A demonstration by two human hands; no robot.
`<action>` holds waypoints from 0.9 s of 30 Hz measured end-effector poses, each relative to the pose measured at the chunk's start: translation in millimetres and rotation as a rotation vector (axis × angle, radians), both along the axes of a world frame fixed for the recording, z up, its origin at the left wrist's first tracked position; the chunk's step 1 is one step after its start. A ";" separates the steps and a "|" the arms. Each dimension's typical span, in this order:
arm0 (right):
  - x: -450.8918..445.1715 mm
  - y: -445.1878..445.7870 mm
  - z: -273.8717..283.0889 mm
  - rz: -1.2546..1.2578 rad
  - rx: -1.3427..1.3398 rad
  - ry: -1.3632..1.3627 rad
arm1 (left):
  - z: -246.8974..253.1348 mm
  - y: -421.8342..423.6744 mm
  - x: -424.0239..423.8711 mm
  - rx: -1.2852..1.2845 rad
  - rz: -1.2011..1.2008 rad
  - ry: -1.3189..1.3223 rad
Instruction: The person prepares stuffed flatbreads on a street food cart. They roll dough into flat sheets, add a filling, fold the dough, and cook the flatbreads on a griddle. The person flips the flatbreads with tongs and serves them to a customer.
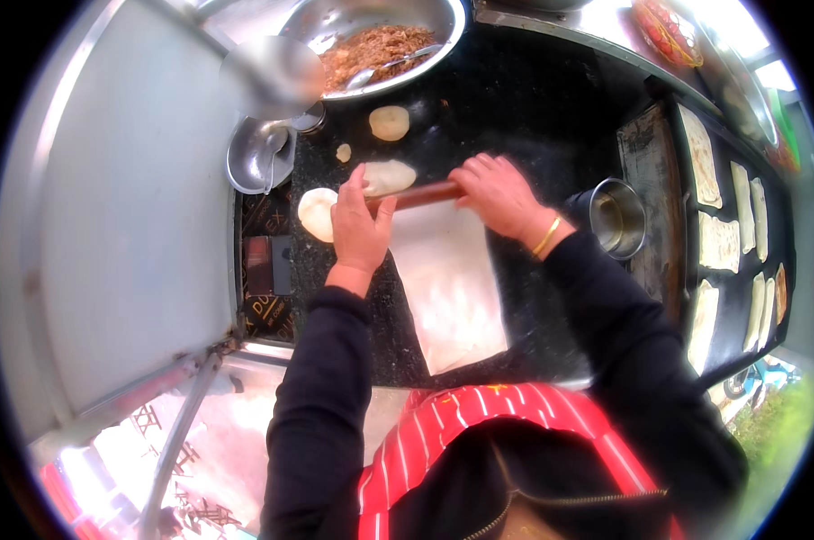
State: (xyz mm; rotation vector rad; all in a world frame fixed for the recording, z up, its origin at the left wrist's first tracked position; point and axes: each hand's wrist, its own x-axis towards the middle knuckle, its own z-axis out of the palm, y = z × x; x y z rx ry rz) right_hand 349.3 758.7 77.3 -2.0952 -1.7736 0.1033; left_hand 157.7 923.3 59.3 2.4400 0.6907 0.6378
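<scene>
My left hand point(361, 226) and my right hand point(498, 196) are at the two ends of a wooden rolling pin point(423, 196). The pin lies across the far end of a long, thin sheet of rolled dough point(450, 283) on the black speckled stone worktop point(542, 324). The fingers of my right hand curl over its end; my left hand has its thumb and fingers apart around the other end. Just beyond the pin is an oval dough piece point(391, 177). A round one point(318, 214) lies left of my left hand. Farther off are another dough round point(389, 123) and a small scrap point(343, 152).
A large metal bowl of minced filling point(386, 54) with a spoon stands at the back. At left is a small metal bowl point(245, 158) with a spoon. A metal pot of liquid point(617, 219) stands at right, beside a griddle point(724, 297) bearing several flat dough pieces.
</scene>
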 end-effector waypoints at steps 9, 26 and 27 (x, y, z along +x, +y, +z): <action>-74.4 -67.6 -50.5 -0.332 0.030 0.026 | -34.4 -85.0 -67.3 0.342 0.053 0.464; -76.4 -45.9 -67.2 -0.512 -0.174 -0.042 | -23.6 -62.9 -36.4 0.356 0.076 0.646; -81.5 -55.9 -67.2 -0.496 -0.179 -0.022 | -31.1 -68.7 -45.3 0.386 0.059 0.605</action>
